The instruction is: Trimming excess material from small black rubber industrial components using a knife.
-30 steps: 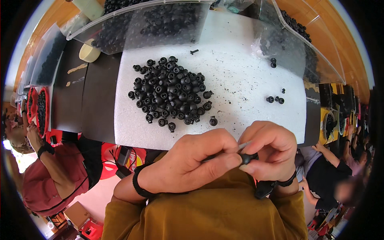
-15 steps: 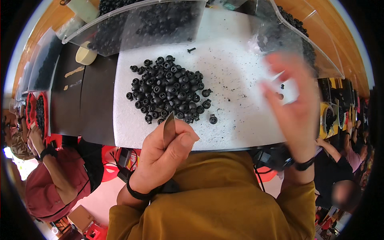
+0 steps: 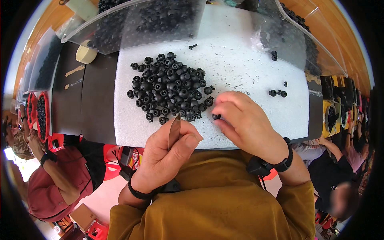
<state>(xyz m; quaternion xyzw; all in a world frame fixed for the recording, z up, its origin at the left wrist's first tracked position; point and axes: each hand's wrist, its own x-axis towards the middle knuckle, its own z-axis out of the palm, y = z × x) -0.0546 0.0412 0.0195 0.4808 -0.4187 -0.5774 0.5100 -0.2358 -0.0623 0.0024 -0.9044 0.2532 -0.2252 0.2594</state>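
My left hand is closed around a knife, its pointed metal blade sticking up past the thumb. The knife's handle is hidden in the fist. With fingertips and thumb, my right hand pinches a small round black plastic part just above the white foam sheet. Left of that hand, beyond the blade, lies a heap of similar round black parts with ring-like openings. To the right rest several loose black parts on the foam.
Clear bins of black parts stand at the back left and back right. A small black pin and dark crumbs lie on the foam. A cream cup lies tipped on the dark table. People work at both sides.
My right hand has come from the right side of the foam back towards the left hand and now pinches a black part. The left hand with the knife has barely moved.
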